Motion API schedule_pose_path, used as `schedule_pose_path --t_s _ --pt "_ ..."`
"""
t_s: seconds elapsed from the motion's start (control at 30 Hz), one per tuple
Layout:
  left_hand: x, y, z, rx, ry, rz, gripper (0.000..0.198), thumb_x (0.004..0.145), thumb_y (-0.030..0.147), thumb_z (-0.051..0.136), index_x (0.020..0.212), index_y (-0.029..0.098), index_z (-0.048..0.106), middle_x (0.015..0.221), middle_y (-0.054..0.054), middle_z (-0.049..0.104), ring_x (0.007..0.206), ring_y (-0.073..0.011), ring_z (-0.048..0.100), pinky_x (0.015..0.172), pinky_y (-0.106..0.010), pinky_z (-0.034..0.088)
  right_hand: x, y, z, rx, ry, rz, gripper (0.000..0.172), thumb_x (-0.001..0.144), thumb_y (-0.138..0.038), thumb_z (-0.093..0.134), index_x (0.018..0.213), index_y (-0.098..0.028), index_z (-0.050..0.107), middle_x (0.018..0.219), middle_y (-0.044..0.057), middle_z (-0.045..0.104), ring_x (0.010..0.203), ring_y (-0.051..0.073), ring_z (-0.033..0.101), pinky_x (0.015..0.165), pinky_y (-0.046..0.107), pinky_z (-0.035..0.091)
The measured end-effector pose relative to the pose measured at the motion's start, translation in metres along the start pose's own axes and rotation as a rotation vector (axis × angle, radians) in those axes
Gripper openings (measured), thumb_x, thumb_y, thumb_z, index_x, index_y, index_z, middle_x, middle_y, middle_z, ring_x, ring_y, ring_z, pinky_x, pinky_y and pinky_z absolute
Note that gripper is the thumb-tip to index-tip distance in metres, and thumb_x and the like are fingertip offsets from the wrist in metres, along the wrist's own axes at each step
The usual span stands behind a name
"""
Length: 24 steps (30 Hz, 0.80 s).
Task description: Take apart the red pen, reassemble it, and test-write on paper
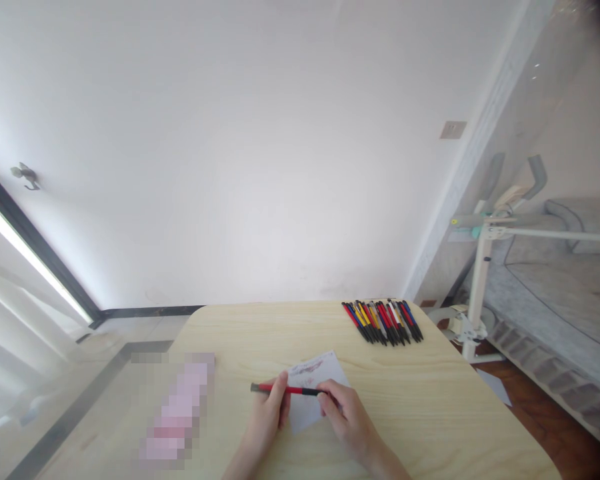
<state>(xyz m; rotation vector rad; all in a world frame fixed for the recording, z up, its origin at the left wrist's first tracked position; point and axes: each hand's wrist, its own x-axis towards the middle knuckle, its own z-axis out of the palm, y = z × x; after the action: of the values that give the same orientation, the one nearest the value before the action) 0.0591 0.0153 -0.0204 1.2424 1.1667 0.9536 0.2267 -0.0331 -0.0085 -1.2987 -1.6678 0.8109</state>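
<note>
A red and black pen [296, 390] is held level between my two hands, above a sheet of white paper [307, 413]. My left hand [274, 401] grips the barrel toward its left end. At the other end, the thumb and fingers of my right hand [344, 408] close round the black grip, so the tip is hidden. Dark and reddish scribbles mark the upper part of the paper. Toward the table's far right lies a row of several pens [383, 321] in red, blue, yellow, white and black, side by side.
The pale wooden table [240, 333] stands against a white wall [280, 167]. A blurred pink item [180, 410] shows at the left edge. To the right are an exercise machine [480, 280], a grey sofa [570, 287] and a paper sheet [495, 387] on the floor.
</note>
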Motion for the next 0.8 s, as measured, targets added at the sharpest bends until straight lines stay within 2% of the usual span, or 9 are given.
schedule_pose_path --t_s 0.1,0.3,0.7,0.8 --pt "0.0012 -0.0014 0.0001 -0.006 0.014 0.003 0.054 0.081 0.053 0.038 0.038 0.02 0.038 0.029 0.005 0.034 0.031 -0.0082 0.032 0.039 -0.022 0.026 -0.0001 0.0019 0.0005 0.007 0.03 -0.002 0.019 0.085 -0.032 0.045 0.093 -0.018 0.054 0.065 -0.002 0.052 0.058 0.013 0.049 0.054 0.022 0.037" --pt "0.0015 -0.003 -0.0001 -0.016 -0.006 0.011 0.055 0.081 0.053 0.037 0.038 0.02 0.038 0.029 0.005 0.034 0.031 -0.0082 0.033 0.039 -0.022 0.026 0.0001 0.0019 0.0003 -0.001 0.03 -0.01 0.018 0.086 -0.032 0.043 0.084 -0.018 0.054 0.062 -0.001 0.052 0.058 0.013 0.049 0.054 0.023 0.036" --pt "0.0008 -0.0008 0.0001 0.008 -0.012 0.004 0.054 0.082 0.052 0.037 0.038 0.02 0.037 0.029 0.004 0.034 0.032 -0.0085 0.033 0.04 -0.022 0.027 -0.0012 0.0054 0.0007 0.015 0.0 -0.001 0.023 0.09 -0.033 0.037 0.081 -0.018 0.052 0.06 -0.003 0.052 0.057 0.012 0.049 0.055 0.022 0.034" --pt "0.0004 -0.0008 0.0004 0.013 -0.021 0.01 0.053 0.081 0.052 0.037 0.039 0.02 0.038 0.029 0.004 0.035 0.033 -0.0087 0.034 0.04 -0.022 0.028 -0.0006 0.0057 0.0012 0.018 -0.001 0.002 0.027 0.091 -0.033 0.035 0.075 -0.018 0.051 0.059 -0.003 0.051 0.057 0.011 0.049 0.055 0.021 0.034"
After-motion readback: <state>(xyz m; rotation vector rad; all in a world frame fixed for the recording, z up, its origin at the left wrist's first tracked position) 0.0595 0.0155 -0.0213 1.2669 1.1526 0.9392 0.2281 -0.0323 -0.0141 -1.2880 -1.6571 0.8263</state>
